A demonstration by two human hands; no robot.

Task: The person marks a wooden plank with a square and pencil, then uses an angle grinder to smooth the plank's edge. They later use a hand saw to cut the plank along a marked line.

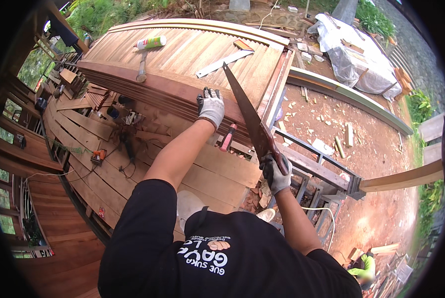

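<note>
My right hand (277, 171), in a grey-and-black work glove, is closed round the brown handle of a handsaw (248, 113). The blade slants up and left across the right end of a stack of slatted wooden panels (177, 62), its tip near a try square (225, 63). My left hand (211, 107), gloved too, rests on the stack's near edge with fingers laid over the wood. Just below it, a pink-handled tool (228, 138) stands against the stack's side. Farther left on the top lie a white-and-green bottle (151, 42) and a tool with a wooden handle (141, 69).
Planks form the floor (78, 131) at left, bearing an orange power tool (98, 157) and a black one (128, 144). Metal beams (346, 97) run along the right over chip-strewn soil. White sheeting (341, 54) covers a pile behind. Another person (365, 266) is at lower right.
</note>
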